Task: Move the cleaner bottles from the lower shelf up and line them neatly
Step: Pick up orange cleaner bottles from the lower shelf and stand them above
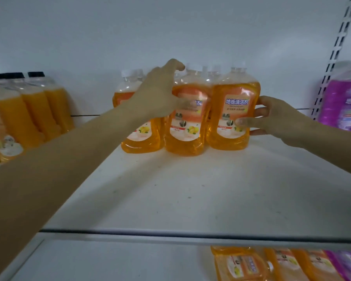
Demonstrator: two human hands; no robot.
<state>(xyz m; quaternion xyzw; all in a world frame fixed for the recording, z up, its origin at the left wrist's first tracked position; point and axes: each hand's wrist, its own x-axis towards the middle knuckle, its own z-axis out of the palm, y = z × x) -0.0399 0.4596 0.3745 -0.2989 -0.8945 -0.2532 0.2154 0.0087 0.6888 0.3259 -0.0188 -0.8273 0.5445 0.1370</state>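
Lower-shelf bottles [241, 264] lying flat; left hand [156, 96] grasping middle bottle [187, 116], right hand [272, 116] grasping right bottle [231, 110]; purple bottle [344, 102] beside.

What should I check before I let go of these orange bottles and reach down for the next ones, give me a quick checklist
1. Right hand on the rightmost orange bottle: thumb on the label, fingers round its side. Ok.
2. Left hand against the middle orange bottle: touching; firm grip, cannot tell.
3. Front bottles upright on the upper shelf: ok.
4. Front row even: the middle bottle stands forward of its neighbours. Not ok.
5. Labels facing forward: ok on the front three.
6. Bottles left on the lower shelf: orange ones lie there. Not ok, task unfinished.
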